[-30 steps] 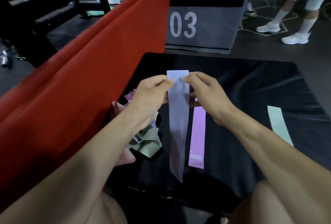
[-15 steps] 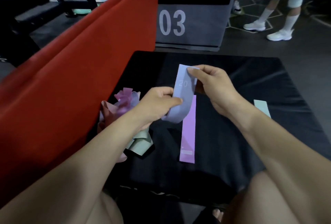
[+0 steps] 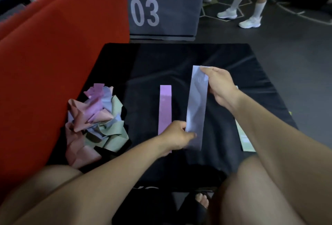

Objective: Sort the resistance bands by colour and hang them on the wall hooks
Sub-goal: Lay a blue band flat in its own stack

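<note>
the left hand (image 3: 177, 137) pinches the near end of the blue band (image 3: 196, 107); the right hand (image 3: 218, 85) pinches its far end, stretching it flat just above the black mat (image 3: 233, 59), just right of the purple band (image 3: 165, 107) lying there. it looks light, thin and floppy, likely to sag or twist, so holding both ends suits it. left of these lies a tangled pile (image 3: 98, 119); a green band (image 3: 245, 139) shows by the right arm. no hooks are visible.

band pile (image 3: 97, 120) left, flat band (image 3: 165, 107) mid-mat (image 3: 233, 66)
</note>
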